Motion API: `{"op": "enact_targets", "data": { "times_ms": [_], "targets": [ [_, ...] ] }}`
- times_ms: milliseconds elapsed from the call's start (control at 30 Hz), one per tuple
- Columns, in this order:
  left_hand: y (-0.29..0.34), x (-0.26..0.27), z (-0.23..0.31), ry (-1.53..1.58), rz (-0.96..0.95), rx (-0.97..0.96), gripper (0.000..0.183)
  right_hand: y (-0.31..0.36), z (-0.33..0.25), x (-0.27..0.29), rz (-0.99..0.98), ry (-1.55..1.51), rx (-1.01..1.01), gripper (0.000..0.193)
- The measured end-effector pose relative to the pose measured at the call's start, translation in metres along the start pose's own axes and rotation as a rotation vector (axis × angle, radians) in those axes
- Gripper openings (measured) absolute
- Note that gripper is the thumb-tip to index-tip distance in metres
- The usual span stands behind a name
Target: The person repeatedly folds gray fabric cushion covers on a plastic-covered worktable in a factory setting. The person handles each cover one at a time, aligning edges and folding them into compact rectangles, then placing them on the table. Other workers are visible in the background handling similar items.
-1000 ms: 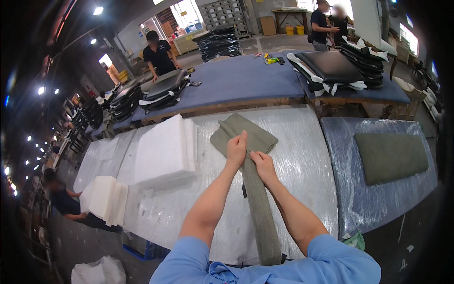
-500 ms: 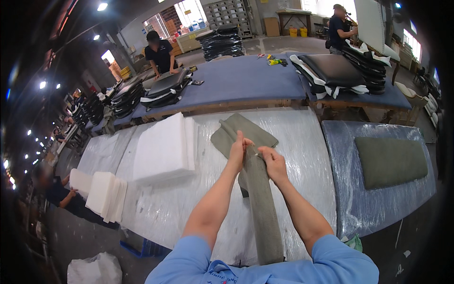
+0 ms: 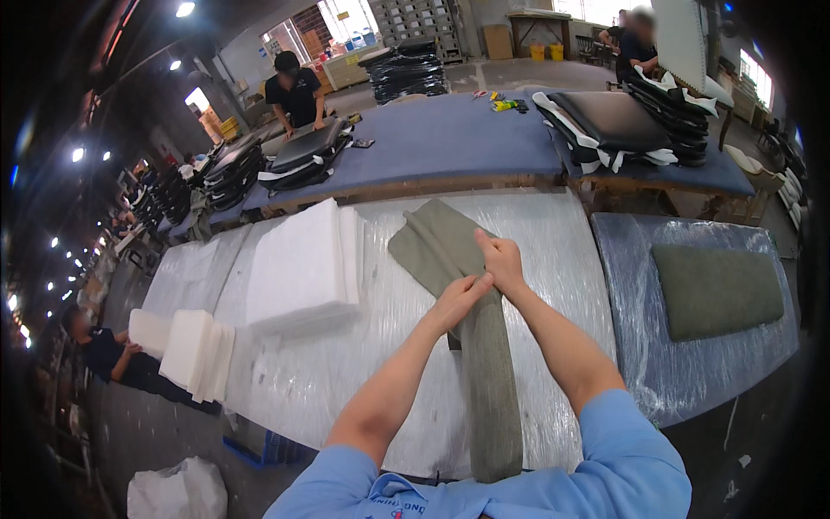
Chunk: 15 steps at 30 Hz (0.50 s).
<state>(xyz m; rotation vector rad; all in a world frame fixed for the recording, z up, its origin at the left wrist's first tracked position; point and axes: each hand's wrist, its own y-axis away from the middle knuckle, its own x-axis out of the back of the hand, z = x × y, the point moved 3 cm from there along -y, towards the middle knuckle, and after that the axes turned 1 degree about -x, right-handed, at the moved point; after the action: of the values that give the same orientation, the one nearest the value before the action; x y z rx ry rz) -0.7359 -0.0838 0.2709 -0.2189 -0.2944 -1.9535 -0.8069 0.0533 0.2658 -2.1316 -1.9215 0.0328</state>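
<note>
A long olive-green fabric cover [image 3: 490, 389] runs from my torso up over the plastic-wrapped table. Its near part is a narrow, filled-looking strip, and its far part [image 3: 430, 233] lies loose and creased. My left hand [image 3: 462, 301] is closed on the fabric where the two parts meet, fingers pointing right. Just beyond it, touching it, my right hand [image 3: 501, 261] grips the same cover with the thumb up. The fabric inside both grips is hidden by my fingers.
White foam sheets [image 3: 298, 264] are stacked left of the cover, with smaller white blocks [image 3: 192, 355] nearer the left edge. A green cushion [image 3: 718, 291] lies on the right table. Black padded pieces [image 3: 605, 121] pile on the blue table beyond. Co-workers stand across and at left.
My hands have come together and shifted right along the cover. The left hand has dropped nearer to me, while the right has moved farther up the fabric. The cover's loose far part has shifted slightly.
</note>
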Motion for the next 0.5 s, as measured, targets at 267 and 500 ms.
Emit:
{"op": "enact_targets", "data": {
  "times_ms": [267, 500],
  "targets": [
    [0.002, -0.001, 0.007, -0.073, 0.034, 0.01, 0.064, -0.015, -0.02, -0.023, -0.143, 0.285, 0.201, 0.047],
    [0.006, 0.019, 0.013, 0.027, -0.047, 0.134, 0.049, -0.023, 0.005, -0.039, -0.173, 0.139, 0.075, 0.05]
  ]
}}
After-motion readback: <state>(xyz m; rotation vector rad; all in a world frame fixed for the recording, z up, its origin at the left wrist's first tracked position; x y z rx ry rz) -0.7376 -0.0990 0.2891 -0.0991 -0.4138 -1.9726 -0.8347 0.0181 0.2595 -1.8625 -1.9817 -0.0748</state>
